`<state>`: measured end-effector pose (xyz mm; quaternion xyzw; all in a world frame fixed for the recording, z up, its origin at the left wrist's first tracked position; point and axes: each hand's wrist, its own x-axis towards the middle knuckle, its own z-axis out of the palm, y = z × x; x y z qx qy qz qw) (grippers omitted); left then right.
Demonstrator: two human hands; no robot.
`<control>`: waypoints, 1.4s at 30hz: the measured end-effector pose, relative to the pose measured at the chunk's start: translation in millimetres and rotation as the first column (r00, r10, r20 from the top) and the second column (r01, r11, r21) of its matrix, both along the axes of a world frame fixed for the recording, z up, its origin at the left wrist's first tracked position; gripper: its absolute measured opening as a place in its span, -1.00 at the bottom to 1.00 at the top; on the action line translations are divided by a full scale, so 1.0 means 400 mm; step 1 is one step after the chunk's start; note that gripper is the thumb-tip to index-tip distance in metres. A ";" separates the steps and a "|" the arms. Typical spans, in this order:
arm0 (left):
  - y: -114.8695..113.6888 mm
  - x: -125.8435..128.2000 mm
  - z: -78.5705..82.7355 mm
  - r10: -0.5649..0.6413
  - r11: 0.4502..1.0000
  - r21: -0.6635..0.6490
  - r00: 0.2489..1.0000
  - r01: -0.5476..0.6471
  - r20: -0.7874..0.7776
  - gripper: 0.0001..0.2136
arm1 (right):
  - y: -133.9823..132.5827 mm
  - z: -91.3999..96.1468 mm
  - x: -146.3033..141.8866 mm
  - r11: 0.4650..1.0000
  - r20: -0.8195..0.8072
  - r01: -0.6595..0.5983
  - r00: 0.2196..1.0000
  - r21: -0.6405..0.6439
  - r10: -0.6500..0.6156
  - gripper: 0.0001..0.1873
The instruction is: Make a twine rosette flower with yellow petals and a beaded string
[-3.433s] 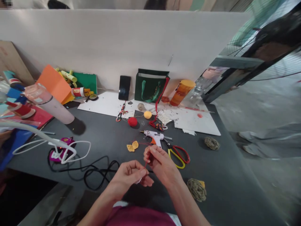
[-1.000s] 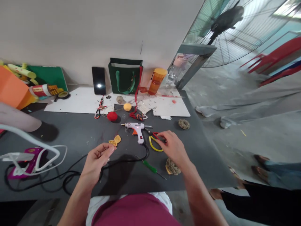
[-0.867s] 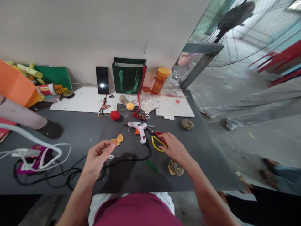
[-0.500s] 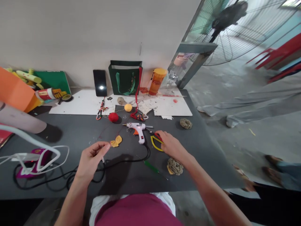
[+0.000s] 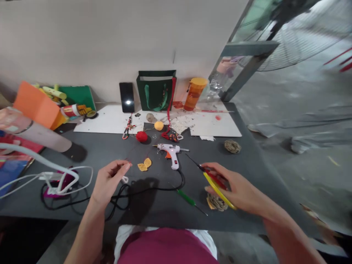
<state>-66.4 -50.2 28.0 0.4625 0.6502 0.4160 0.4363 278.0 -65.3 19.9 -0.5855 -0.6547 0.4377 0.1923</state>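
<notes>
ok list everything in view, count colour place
Scissors: 1, red and yellow, in right hand
Glue gun: 1, white, centre
Leaf pieces: 2, yellow, centre
Balls: 3, red, yellow, beige, back
Bag: 1, green, at wall
Phone: 1, black, left of bag
Tumbler: 1, orange, right of bag
Coils: 2, olive, right
Tool: 1, green, front
Power strip: 1, purple, left
Pink bottle: 1, pink, left
Left hand: 1, left, holding red strand
Right hand: 1, right
</notes>
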 end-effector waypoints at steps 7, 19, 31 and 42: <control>-0.009 -0.030 0.028 -0.079 0.996 0.046 0.997 0.078 0.007 -0.76 | -0.069 -0.021 -0.258 0.876 -0.810 -0.339 0.579 -0.343 -0.092 -0.38; -0.038 -0.032 0.059 -0.121 0.992 0.037 0.991 0.123 -0.051 -0.79 | -0.038 -0.044 -0.397 0.827 -0.856 -0.471 0.517 -0.308 -0.024 -0.37; -0.040 -0.006 0.044 -0.238 0.971 -0.036 0.971 0.238 0.005 -0.77 | -0.032 -0.066 -0.410 0.936 -0.813 -0.318 0.578 -0.149 0.067 -0.48; -0.048 -0.001 0.020 -0.243 0.970 -0.019 0.970 0.242 -0.015 -0.74 | -0.038 -0.069 -0.410 0.953 -0.798 -0.270 0.600 -0.136 0.056 -0.42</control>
